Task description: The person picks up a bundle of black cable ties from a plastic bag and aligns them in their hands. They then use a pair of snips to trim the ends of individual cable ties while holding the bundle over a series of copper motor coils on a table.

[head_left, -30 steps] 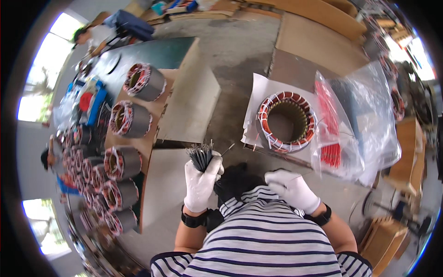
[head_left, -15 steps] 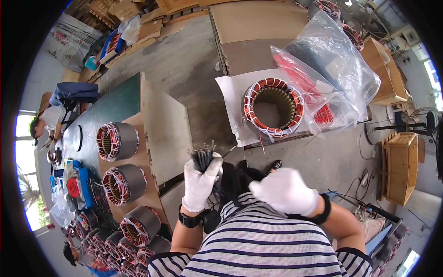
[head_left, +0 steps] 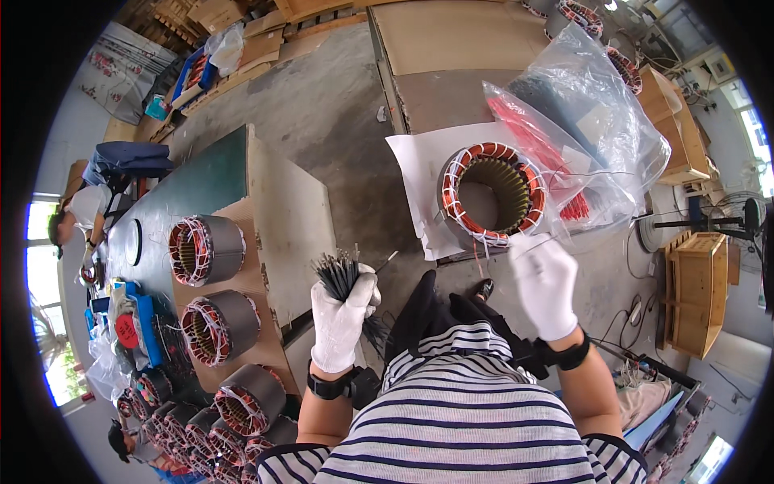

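My left hand (head_left: 343, 319), in a white glove, is closed round a bundle of thin black wires or sleeves (head_left: 340, 274). Their ends fan out above the fist and hang below it. My right hand (head_left: 545, 282), gloved too, is at the near right edge of a motor stator (head_left: 451, 211). Motion smears its fingers, so I cannot tell whether it touches the stator or holds anything. Orange-red windings laced with white cord ring the stator's top. It stands upright on a white sheet (head_left: 409, 161), and a lead hangs off its near side.
Clear plastic bags (head_left: 621, 121) with red strips (head_left: 528, 129) lie right of the stator. On the green table (head_left: 201, 181) at left, several stators (head_left: 226, 327) lie on their sides beside a blue bin (head_left: 149, 323). Two people work at far left. A black fan (head_left: 709, 223) stands at right.
My right hand has moved away from my body, forward and right, to the stator's near edge. My left hand has shifted slightly left and down, still gripping the bundle.
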Motion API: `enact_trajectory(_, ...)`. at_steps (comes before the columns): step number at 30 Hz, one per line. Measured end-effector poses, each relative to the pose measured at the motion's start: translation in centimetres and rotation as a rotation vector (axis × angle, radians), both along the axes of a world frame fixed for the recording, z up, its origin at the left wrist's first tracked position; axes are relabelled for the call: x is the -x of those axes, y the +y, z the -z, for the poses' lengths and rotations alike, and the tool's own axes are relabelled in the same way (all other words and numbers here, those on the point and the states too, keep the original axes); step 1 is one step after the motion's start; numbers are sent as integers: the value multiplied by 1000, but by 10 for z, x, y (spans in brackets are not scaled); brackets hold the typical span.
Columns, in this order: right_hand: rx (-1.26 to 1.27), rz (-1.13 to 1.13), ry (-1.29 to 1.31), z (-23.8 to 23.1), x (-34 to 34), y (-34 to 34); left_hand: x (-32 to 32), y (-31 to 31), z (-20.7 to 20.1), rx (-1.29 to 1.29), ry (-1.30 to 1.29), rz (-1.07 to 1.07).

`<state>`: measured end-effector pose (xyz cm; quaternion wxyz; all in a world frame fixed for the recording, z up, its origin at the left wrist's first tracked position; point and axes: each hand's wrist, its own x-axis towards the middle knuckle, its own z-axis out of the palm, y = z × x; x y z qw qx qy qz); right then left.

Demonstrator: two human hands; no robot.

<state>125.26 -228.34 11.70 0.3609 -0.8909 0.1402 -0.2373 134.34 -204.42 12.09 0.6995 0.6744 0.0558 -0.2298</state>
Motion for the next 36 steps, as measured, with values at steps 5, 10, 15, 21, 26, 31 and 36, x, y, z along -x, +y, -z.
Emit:
enact_trajectory(5, -42, 2, -22, -4, -13, 3, -8, -13, -3, 34, 1, 69)
enact_trajectory(10, 20, -172, 115, 19, 20, 31, -13, -21, -7, 43, 3, 126)
enact_trajectory(15, -137, -23, -118, 18, -20, 37, -9, -31, -9, 45, -12, 179)
enact_trajectory(21, 367, -211, -61, 23, -16, 39, -11, -33, -20, 32, -42, 229)
enact_trajectory(26, 238, -299, -144, 27, 11, 34, -20, -50, -28, -107, -76, 492)
enact_trajectory(31, 165, -178, -216, 8, 5, 36, -55, -67, -30, -151, -48, 609)
enact_trajectory(36, 293, 211, 18, -15, -2, 50, -88, -77, -31, -173, -72, 791)
